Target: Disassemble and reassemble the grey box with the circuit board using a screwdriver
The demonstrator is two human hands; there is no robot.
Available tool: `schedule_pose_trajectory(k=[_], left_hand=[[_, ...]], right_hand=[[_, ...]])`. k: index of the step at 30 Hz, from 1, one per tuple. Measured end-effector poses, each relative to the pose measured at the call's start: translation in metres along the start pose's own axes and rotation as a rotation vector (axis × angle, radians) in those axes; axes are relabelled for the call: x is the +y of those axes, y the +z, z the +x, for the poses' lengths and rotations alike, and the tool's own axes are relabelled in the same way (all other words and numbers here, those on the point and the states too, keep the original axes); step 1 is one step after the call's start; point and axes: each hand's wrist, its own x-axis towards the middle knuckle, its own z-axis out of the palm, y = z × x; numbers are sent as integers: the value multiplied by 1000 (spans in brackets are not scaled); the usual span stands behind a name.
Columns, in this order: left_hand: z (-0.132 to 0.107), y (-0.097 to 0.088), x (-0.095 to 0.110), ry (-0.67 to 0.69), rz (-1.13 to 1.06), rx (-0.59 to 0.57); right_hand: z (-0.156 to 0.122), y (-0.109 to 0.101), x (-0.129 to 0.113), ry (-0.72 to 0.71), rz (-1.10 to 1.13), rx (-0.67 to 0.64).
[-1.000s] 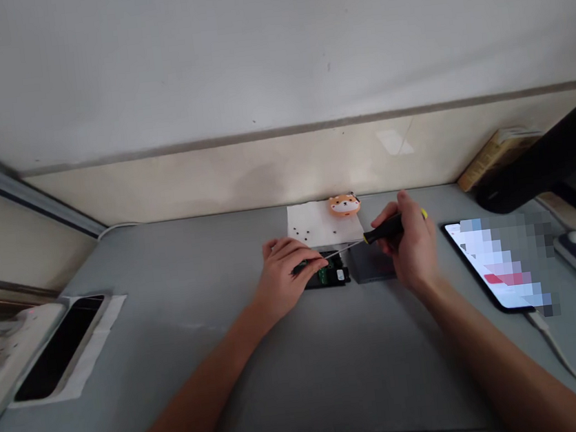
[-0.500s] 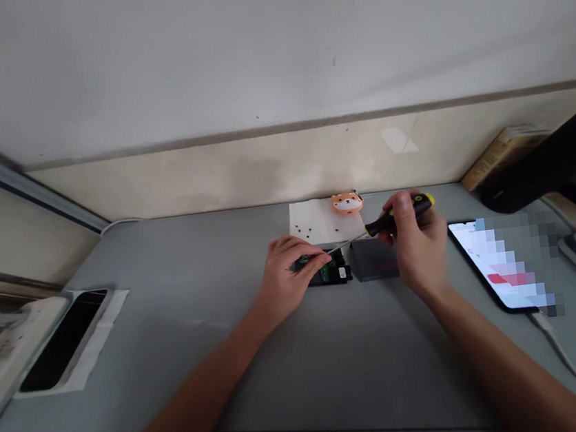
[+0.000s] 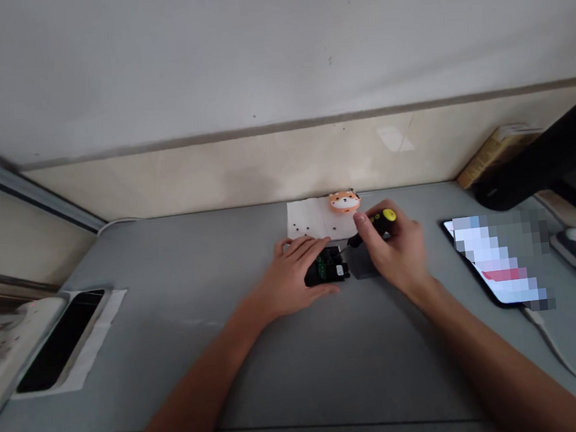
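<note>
My left hand [image 3: 292, 278] grips a small black device [image 3: 340, 271] with an exposed green circuit board, thumb along its near edge and fingers along its far edge. In my right hand [image 3: 398, 248] is a black and yellow screwdriver [image 3: 385, 220]. Its shaft slants down to the left, and the tip is at the device's upper right part; whether it touches a screw is too small to tell. Partly under my right hand lies a flat dark cover [image 3: 364, 267], just right of the device. Behind them several tiny dark screws [image 3: 297, 228] rest on a white paper [image 3: 313, 209].
An orange animal-faced case [image 3: 344, 201] sits on the paper's back right. To the right lies a lit phone [image 3: 492, 269] with a white cable [image 3: 557, 348], beneath a black cylinder [image 3: 545, 152]. At far left are a dark phone [image 3: 63, 342] and a white power strip [image 3: 19, 344].
My left hand has shifted from pinching near the screwdriver tip to holding the device by its edges. My right hand has moved left, and the screwdriver now stands steeper.
</note>
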Motion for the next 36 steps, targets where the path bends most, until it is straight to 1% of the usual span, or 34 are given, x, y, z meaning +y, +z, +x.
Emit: schedule_pose_trajectory(k=[5, 9, 21, 28, 36], left_hand=[[0, -2, 0, 2, -6, -13], [0, -2, 0, 17, -1, 3], [0, 1, -3, 35, 21, 16], [0, 2, -4, 38, 45, 21], [0, 4, -2, 34, 40, 31]], right_hand=[[0, 0, 1, -9, 18, 19], [1, 1, 3, 10, 37, 19], [2, 3, 7, 27, 3, 37], [1, 2, 4, -4, -10, 30], [1, 5, 8, -66, -15, 47]])
